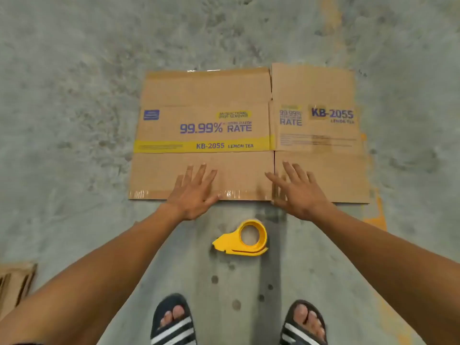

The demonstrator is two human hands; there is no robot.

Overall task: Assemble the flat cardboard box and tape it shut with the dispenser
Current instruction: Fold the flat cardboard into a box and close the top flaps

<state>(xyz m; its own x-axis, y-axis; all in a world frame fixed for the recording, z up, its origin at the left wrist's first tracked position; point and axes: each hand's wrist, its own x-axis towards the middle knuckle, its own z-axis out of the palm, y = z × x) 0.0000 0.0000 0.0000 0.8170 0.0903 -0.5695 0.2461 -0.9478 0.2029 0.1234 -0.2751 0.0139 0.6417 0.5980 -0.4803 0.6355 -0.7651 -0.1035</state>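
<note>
We stand over the flattened cardboard box (206, 135), which lies printed side up on the concrete floor (74, 70), its flaps spread toward us and away; nothing is yet folded, so by our reckoning the task is at its very start. Our left hand (194, 192) reaches over the near edge of the wide flap, fingers spread and grasping nothing; our right hand (298, 192) does the same at the slit between that flap and the narrower one, likewise released and empty; whether either palm actually presses the card we cannot tell. The yellow tape dispenser (242, 239) lies on its side on the floor just short of the box, between our arms and ahead of our sandalled feet (174, 322); a stack of cardboard (15, 287) shows at the left edge.

The risks we see: old glossy tape along the near flap edge may be slick, so a lift could slip; pulling up one layer only may crease the panel instead of squaring the sleeve; and stepping forward, we might kick or tread on the dispenser, since it sits so near our toes.
</note>
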